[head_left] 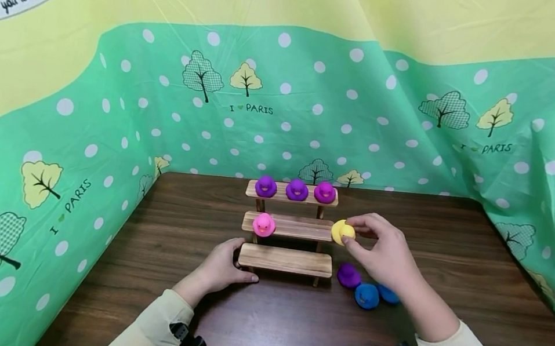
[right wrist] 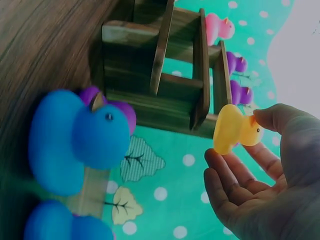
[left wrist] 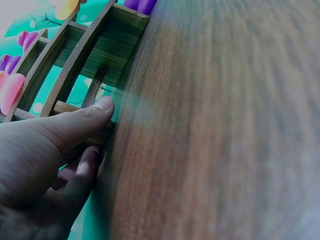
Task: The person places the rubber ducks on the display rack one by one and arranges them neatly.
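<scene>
A small three-step wooden shelf [head_left: 285, 260] stands on the dark wooden table [head_left: 287, 338]. Three purple ducks [head_left: 297, 189] sit on its top step and a pink duck [head_left: 263, 224] on the left of the middle step. My right hand [head_left: 382, 250] pinches a yellow duck [head_left: 342, 232] at the right end of the middle step; the right wrist view shows the yellow duck [right wrist: 236, 129] between thumb and fingers. My left hand [head_left: 223, 268] grips the left end of the bottom step, thumb [left wrist: 95, 114] against the wood.
A purple duck [head_left: 349, 276] and two blue ducks [head_left: 367, 295] lie on the table right of the shelf, under my right hand. A green and yellow dotted cloth [head_left: 106, 115] walls the table at the back and both sides.
</scene>
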The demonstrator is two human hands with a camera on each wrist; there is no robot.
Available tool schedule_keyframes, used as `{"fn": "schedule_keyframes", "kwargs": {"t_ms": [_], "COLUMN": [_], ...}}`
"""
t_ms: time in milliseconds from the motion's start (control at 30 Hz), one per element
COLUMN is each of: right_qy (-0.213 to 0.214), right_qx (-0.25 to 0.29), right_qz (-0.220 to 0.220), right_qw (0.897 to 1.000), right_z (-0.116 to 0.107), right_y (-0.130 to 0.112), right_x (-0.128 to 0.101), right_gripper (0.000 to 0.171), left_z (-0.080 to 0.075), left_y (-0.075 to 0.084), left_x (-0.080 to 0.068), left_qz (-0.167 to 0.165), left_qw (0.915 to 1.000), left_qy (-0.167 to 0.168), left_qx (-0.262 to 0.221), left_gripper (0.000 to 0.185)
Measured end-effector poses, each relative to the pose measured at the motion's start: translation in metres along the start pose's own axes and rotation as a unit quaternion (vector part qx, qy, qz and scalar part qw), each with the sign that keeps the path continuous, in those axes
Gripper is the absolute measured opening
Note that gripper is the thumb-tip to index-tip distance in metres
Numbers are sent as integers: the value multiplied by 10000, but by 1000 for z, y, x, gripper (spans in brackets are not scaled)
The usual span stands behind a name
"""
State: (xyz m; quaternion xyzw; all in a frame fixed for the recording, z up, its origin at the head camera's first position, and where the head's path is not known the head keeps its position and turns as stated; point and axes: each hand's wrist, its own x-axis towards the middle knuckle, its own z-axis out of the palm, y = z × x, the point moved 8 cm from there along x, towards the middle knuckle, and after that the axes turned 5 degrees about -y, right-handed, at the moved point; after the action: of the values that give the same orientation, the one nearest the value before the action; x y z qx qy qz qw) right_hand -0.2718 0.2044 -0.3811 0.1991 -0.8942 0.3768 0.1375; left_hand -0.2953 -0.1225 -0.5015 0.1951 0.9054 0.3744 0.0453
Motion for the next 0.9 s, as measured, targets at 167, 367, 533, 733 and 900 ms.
{"fn": "schedule_keyframes", "kwargs": {"t_ms": [167,367,533,733,900], "right_qy": [-62,-81,-124,-266,-250], "right_qx": [146,188,186,383,493], "right_qz": [-124,-311,-346,-335,-421], "right_qw": [9998,9993,9992,9984,9976], "right_z": [10,23,32,41,48], "right_y": [-10,-20,-25,-33,-41], "right_x": [2,7,12,17,22], "right_gripper": [26,28,28,29,29], "left_z": [1,1,1,1,1], "left_y": [-1,-1,-2,-1,-1], "left_x": [-1,-1,0,0,0], "left_qz": [-82,-64,-59,-15,-15], "left_qw": [9999,9999,9998,9998,9997], "left_qy": [-13,-27,-8,9,3], "left_qx": [-74,-92,-187,-213,-240], "left_gripper": [88,85,82,80,78]}}
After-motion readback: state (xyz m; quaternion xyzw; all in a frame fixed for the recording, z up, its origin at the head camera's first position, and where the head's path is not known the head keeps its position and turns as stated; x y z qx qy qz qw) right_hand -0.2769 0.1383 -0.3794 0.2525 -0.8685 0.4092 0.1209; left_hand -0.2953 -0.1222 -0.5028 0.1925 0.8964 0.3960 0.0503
